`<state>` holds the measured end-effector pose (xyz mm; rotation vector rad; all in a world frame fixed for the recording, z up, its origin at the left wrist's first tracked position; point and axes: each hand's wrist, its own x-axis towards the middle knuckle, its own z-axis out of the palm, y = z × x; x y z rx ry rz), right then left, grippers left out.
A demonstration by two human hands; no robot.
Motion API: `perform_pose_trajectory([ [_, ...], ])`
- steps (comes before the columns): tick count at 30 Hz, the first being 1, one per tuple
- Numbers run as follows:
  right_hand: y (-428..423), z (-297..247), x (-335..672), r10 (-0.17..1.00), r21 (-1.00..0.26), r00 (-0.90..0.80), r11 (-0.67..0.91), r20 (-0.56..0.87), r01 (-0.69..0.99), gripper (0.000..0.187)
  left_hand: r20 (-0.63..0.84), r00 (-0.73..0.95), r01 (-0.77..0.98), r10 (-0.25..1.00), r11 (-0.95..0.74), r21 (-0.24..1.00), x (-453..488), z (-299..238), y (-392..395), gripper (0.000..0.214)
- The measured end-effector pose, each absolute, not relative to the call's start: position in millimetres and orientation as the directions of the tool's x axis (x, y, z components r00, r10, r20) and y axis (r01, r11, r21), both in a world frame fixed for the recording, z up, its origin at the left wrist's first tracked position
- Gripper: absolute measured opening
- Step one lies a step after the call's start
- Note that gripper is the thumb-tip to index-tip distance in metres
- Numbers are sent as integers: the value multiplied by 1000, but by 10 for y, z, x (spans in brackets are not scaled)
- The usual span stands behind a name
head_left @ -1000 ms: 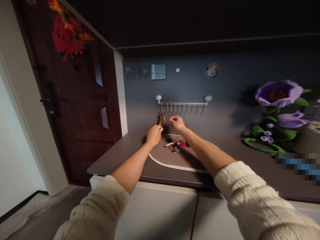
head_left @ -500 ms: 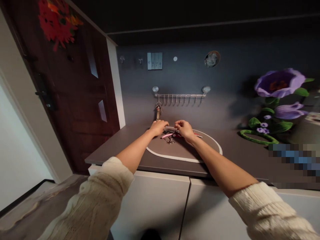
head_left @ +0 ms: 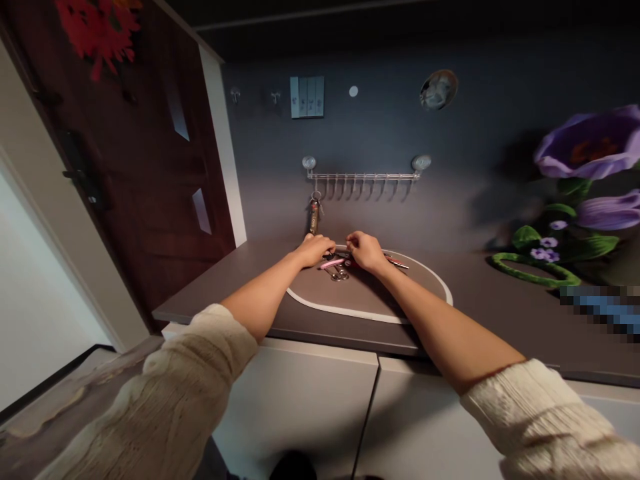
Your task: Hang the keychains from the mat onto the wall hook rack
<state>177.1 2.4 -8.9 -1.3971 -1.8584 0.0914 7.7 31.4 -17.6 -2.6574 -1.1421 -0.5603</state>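
Note:
An oval mat with a pale border [head_left: 345, 315] lies on the dark counter, holding a small heap of keys and rings [head_left: 339, 275]. A pink strip-like piece [head_left: 332, 264] lies among them. My left hand [head_left: 314, 251] rests over the heap's left side, fingers curled down by a small dark item. Across from it, my right hand [head_left: 367, 252] is closed with thumb and fingertips together; what they hold, if anything, is too small to make out. Red and silver pieces [head_left: 397, 261] stick out to the right of that hand.
A clear rail with several hooks [head_left: 365, 177] is fixed to the wall behind; a keychain [head_left: 314, 217] hangs from its left end. Purple artificial flowers [head_left: 590, 150] and a green ring [head_left: 535, 270] stand at the right. A dark red door [head_left: 150, 173] is on the left.
The view has tilted down and moved a little closer. Both hands stay over the heap of keys, with only slight finger movement.

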Motion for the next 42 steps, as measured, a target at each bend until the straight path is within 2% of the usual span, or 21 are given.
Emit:
perform_pose_trajectory([
  [15, -34, -79, 1721, 872, -387, -131, 338, 471, 858, 18, 442, 589, 767, 676, -640, -43, -7, -20, 221, 18],
  [18, -26, -88, 1726, 869, -374, -143, 346, 473, 861, 19, 459, 570, 772, 681, -635, -16, -15, 23, 189, 19],
  [24, -22, -85, 1722, 866, -386, -143, 355, 480, 851, 18, 529, 499, 748, 686, -650, 137, 6, 32, 209, 16],
  [29, -44, -74, 1696, 851, -463, -141, 406, 506, 788, 17, 546, 404, 688, 734, -637, 348, 58, 34, 216, 13],
  [37, 18, -120, 1668, 836, -688, -107, 509, 538, 518, 18, 512, 248, 463, 822, -565, 683, 142, 71, 103, 12],
  [42, 19, -115, 1658, 831, -754, -90, 538, 548, 376, 22, 512, 233, 354, 827, -563, 747, 178, 39, 147, 13],
])
